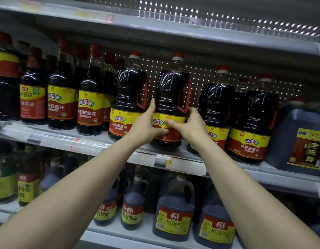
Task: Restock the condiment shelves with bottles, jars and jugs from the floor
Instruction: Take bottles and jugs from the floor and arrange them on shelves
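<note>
both hands were clamped on one full soy sauce jug, left hand and right hand around its labelled belly, at the front of the middle shelf. it looked heavy, stiff and slick; the red handle seemed the surest hold.

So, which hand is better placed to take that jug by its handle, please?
Probably the right hand: it grips the jug just beneath the red handle, whereas the left hand holds the far side.
</note>
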